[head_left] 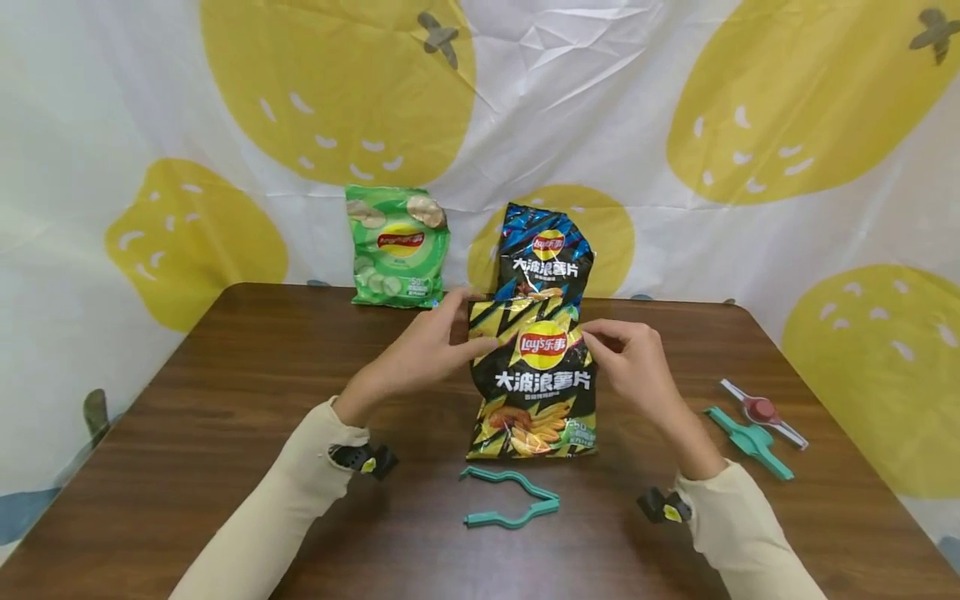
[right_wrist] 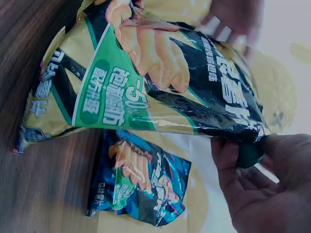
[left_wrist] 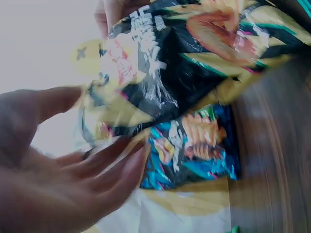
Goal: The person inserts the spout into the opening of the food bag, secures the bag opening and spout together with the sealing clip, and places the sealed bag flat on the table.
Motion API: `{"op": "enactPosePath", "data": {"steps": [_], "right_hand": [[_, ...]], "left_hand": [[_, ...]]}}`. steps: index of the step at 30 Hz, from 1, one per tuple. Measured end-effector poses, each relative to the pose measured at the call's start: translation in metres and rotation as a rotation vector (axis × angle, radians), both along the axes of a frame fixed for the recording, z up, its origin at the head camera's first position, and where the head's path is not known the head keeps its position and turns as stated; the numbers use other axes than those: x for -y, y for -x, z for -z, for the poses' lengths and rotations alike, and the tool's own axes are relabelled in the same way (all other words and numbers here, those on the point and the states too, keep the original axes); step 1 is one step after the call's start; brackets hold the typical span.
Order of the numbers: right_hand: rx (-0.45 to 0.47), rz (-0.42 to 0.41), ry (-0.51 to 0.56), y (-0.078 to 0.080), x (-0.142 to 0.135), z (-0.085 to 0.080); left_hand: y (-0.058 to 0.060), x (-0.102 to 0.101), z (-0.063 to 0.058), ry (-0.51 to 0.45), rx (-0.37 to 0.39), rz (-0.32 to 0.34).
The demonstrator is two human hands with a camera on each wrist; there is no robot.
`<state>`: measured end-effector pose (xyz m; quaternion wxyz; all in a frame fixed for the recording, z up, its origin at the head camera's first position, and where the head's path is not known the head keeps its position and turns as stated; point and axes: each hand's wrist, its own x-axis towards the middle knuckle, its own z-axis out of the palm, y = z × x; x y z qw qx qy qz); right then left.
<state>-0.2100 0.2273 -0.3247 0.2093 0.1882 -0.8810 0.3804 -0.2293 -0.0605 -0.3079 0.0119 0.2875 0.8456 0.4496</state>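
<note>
A black and yellow Lay's chip bag (head_left: 536,392) stands upright on the table, facing the head camera. My right hand (head_left: 633,362) pinches its right side edge between thumb and fingers; the right wrist view shows that edge bunched at the fingertips (right_wrist: 226,153). My left hand (head_left: 427,350) is at the bag's upper left, thumb pointing toward the front and fingers reaching behind. In the left wrist view, the left hand (left_wrist: 73,160) is blurred, its thumb and fingers spread apart around the bag's top corner. A teal bag clip (head_left: 543,504), unfolded, lies in front of the bag.
Behind stands a blue and black chip bag (head_left: 543,258), its lower part hidden. A green chip bag (head_left: 397,250) stands at the back left against the fruit-print cloth (head_left: 525,142). Another teal clip (head_left: 750,442) and a red and white clip (head_left: 763,411) lie at the right.
</note>
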Motion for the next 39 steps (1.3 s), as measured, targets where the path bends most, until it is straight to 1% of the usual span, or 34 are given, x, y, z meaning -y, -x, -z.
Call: {"op": "enactPosePath", "data": {"steps": [3,5,8,11,14,16,19,21,23,26,28,31,33,35,39], "right_hand": [[-0.001,-0.065,0.035,-0.005,0.005,-0.002],[0.022,-0.102,0.057,-0.008,0.008,-0.004],[0.087,-0.125,0.064,-0.013,0.011,-0.011],[0.171,-0.148,0.036,-0.016,0.008,-0.018],[0.240,-0.173,-0.002,-0.017,0.004,-0.023],[0.263,-0.175,-0.027,-0.017,0.003,-0.024],[0.255,-0.172,-0.070,-0.018,0.006,-0.024],[0.241,-0.188,-0.088,-0.019,0.008,-0.024],[0.214,-0.219,-0.092,-0.021,0.011,-0.024],[0.173,-0.270,-0.073,-0.025,0.014,-0.024],[0.147,-0.293,-0.058,-0.026,0.015,-0.025],[0.120,-0.294,-0.082,-0.028,0.015,-0.025],[0.113,-0.267,-0.110,-0.028,0.014,-0.025],[0.120,-0.234,-0.130,-0.027,0.013,-0.026],[0.138,-0.165,-0.130,-0.025,0.009,-0.027]], "left_hand": [[-0.005,-0.005,-0.005,-0.072,-0.116,-0.043],[-0.009,-0.008,-0.008,-0.068,-0.190,-0.052],[-0.014,-0.011,-0.011,-0.039,-0.292,-0.066],[-0.015,-0.009,-0.012,-0.043,-0.354,-0.088],[-0.014,-0.006,-0.011,-0.049,-0.378,-0.116],[-0.014,-0.004,-0.011,-0.021,-0.397,-0.156],[-0.014,-0.004,-0.010,0.059,-0.442,-0.238],[-0.016,-0.005,-0.010,0.130,-0.505,-0.282],[-0.019,-0.008,-0.011,0.196,-0.586,-0.301],[-0.024,-0.015,-0.013,0.275,-0.693,-0.284],[-0.026,-0.020,-0.016,0.323,-0.721,-0.251],[-0.025,-0.028,-0.019,0.354,-0.681,-0.177],[-0.022,-0.031,-0.021,0.340,-0.653,-0.130],[-0.018,-0.031,-0.022,0.313,-0.636,-0.101],[-0.012,-0.031,-0.020,0.266,-0.681,-0.059]]}}
